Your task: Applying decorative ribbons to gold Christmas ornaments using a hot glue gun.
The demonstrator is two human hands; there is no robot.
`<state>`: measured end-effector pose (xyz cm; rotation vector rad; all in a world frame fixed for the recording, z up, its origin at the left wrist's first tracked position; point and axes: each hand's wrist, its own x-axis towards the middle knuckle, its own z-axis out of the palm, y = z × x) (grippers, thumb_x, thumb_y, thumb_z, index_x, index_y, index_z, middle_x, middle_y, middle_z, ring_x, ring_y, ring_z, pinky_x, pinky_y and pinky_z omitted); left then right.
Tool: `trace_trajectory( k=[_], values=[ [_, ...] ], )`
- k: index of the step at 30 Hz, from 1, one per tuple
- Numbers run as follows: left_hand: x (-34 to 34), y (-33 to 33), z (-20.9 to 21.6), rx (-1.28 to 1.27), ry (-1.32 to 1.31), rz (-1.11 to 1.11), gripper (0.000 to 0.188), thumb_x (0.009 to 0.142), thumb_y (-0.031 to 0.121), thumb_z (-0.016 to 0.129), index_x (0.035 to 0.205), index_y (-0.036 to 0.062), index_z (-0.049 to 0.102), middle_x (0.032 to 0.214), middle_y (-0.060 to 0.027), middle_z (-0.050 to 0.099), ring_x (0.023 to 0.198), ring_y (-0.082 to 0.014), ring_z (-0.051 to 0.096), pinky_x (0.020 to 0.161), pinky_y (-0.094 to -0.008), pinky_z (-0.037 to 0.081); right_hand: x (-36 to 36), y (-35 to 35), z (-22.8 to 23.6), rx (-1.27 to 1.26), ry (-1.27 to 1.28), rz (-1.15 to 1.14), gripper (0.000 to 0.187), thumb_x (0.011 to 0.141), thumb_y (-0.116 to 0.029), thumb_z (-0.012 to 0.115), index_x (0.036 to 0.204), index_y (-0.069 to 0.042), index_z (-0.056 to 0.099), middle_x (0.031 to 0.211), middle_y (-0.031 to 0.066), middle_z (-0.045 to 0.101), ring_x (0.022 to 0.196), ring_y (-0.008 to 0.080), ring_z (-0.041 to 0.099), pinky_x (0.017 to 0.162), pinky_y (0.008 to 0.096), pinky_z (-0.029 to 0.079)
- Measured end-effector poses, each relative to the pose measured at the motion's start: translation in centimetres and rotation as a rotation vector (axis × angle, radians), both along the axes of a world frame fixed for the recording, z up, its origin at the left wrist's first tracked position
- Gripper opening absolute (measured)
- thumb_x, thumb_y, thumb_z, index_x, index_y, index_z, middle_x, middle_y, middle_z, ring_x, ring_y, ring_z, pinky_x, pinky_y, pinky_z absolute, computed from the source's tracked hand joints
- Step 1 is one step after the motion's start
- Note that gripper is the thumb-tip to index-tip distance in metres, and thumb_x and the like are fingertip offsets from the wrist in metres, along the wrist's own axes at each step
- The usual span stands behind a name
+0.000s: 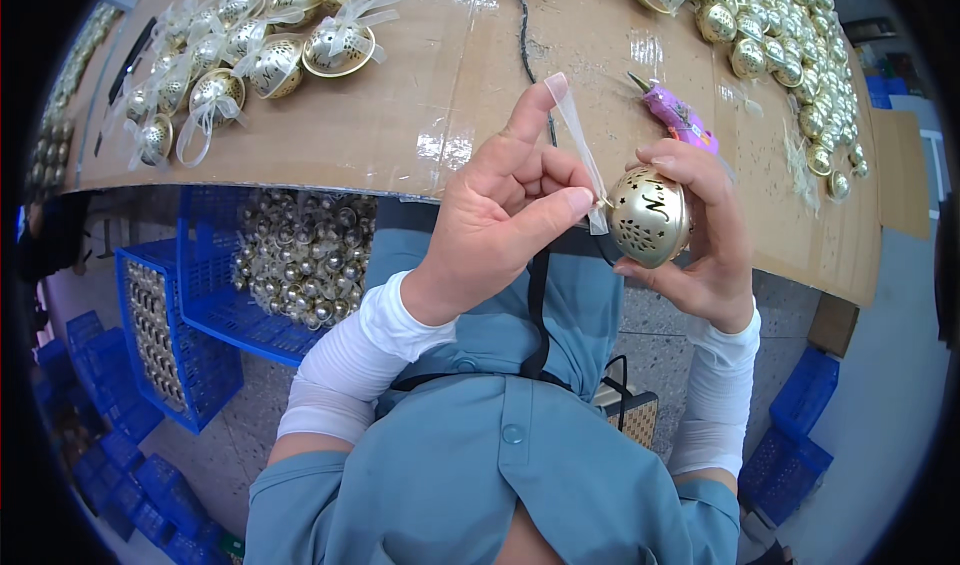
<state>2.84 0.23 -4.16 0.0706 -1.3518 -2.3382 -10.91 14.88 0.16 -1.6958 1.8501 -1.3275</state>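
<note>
A round gold bell ornament (pixel 650 218) with star and teardrop cut-outs sits in the fingers of my right hand (pixel 715 235), gripped from its right side. At the bell's left end, my left hand (pixel 515 205) pinches the base of a sheer white ribbon loop (pixel 577 130) between thumb and curled fingers. My left index finger points upward and stretches the loop's top. The ribbon's lower end meets the bell near my thumb tip. Just beyond my right hand, a purple glue gun (pixel 675 115) lies on the cardboard-covered table (pixel 400 135).
Ribboned gold bells (pixel 275 65) stand in rows at the far left. Many bells without visible ribbons (pixel 775 50) cover the far right, near loose ribbon strands (pixel 800 170). A black cord (pixel 524 35) crosses the table. Below left, a blue crate (pixel 205 305) holds more bells (pixel 300 255).
</note>
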Motion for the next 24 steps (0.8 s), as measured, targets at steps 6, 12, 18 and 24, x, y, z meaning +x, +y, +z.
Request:
trace_trajectory(
  k=[6,12,18,24],
  values=[
    [-0.1,0.3,-0.2,0.021,0.027,0.027,0.076,0.081,-0.006,0.057,0.142,0.0083,0.015,0.087,-0.004,0.058,0.08,-0.006,0.054,0.073,-0.0194,0.045,0.8,-0.1,-0.1,-0.072,0.126,-0.052,0.068,0.055,-0.001,0.079,0.114,-0.002,0.047,0.112,0.0176,0.05,0.101,0.0302,0.053,0.08,0.035,0.047],
    [-0.2,0.7,-0.5,0.018,0.046,0.087,0.077,0.08,-0.007,0.056,0.142,0.0079,0.013,0.088,-0.0055,0.058,0.081,-0.008,0.055,0.074,-0.0214,0.046,1.4,-0.5,-0.1,-0.089,0.438,-0.072,0.069,0.057,-0.008,0.082,0.114,-0.007,0.044,0.113,0.0175,0.047,0.096,0.0269,0.052,0.074,0.035,0.048],
    [-0.1,1.4,-1.1,0.181,0.037,0.137,0.086,0.078,-0.012,0.052,0.144,0.0158,0.003,0.095,-0.0104,0.056,0.092,-0.016,0.055,0.083,-0.03,0.046,1.9,-0.8,-1.4,-0.157,0.648,-0.161,0.065,0.057,-0.011,0.083,0.11,-0.008,0.045,0.108,0.017,0.047,0.091,0.027,0.053,0.069,0.0335,0.047],
    [0.0,1.3,-0.4,0.214,0.109,0.024,0.092,0.078,-0.011,0.052,0.143,0.0206,-0.004,0.105,-0.0131,0.051,0.103,-0.0252,0.054,0.089,-0.0378,0.045,2.2,-1.0,-1.8,-0.215,0.688,-0.184,0.047,0.062,0.001,0.073,0.105,-0.005,0.054,0.103,0.0147,0.049,0.087,0.0269,0.053,0.065,0.0307,0.046]
  ],
)
